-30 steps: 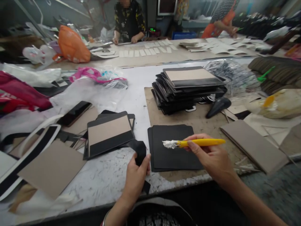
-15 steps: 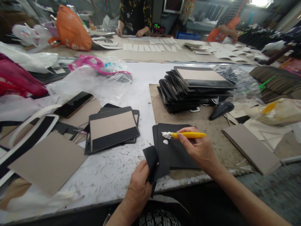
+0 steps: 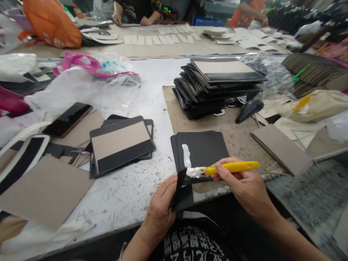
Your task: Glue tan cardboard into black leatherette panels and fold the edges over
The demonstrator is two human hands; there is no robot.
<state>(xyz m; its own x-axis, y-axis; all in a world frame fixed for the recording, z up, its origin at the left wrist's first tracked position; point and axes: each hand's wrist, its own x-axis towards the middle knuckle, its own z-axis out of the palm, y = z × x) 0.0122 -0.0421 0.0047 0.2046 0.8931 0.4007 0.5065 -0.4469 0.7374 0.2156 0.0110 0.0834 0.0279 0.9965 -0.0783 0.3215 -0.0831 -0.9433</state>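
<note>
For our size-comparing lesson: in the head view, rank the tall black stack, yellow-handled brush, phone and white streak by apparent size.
Tall black stack
Yellow-handled brush and phone: too alike in area to rank
White streak

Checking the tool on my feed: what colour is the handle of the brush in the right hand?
Yellow handle, clearest in the head view.

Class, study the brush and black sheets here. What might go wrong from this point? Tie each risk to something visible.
The thickly coated brush is close to the black strip in the left hand, so white paste might smear onto it.
The white stroke lies exposed on the top black sheet; a stray touch could smudge it.
The tall stack is uneven, so a knock might make its pieces slide.
</note>
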